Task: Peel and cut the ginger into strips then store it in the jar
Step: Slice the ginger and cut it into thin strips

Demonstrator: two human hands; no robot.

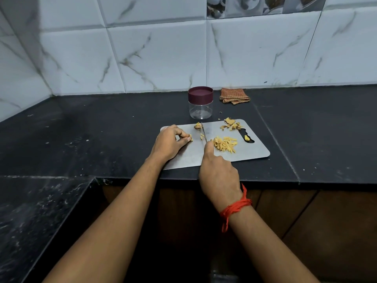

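Note:
A steel cutting board (251, 154) lies on the black counter. My left hand (169, 142) pinches a small yellow ginger piece (190, 138) against the board. My right hand (218, 172) grips a knife (204, 133), its thin blade pointing away from me and standing just right of that piece, with a few cut bits (202, 136) beside it. A pile of ginger strips (225, 144) lies right of the blade. An unpeeled ginger lump (197, 126) sits at the board's far edge, and peelings (231, 124) lie at the far right. The clear jar (200, 103) with its maroon lid on stands behind the board.
A folded checked cloth (234, 96) lies against the tiled wall, right of the jar. One ginger bit (247, 137) sits in the board's handle slot. The counter turns a corner at the left; its front edge runs just below the board.

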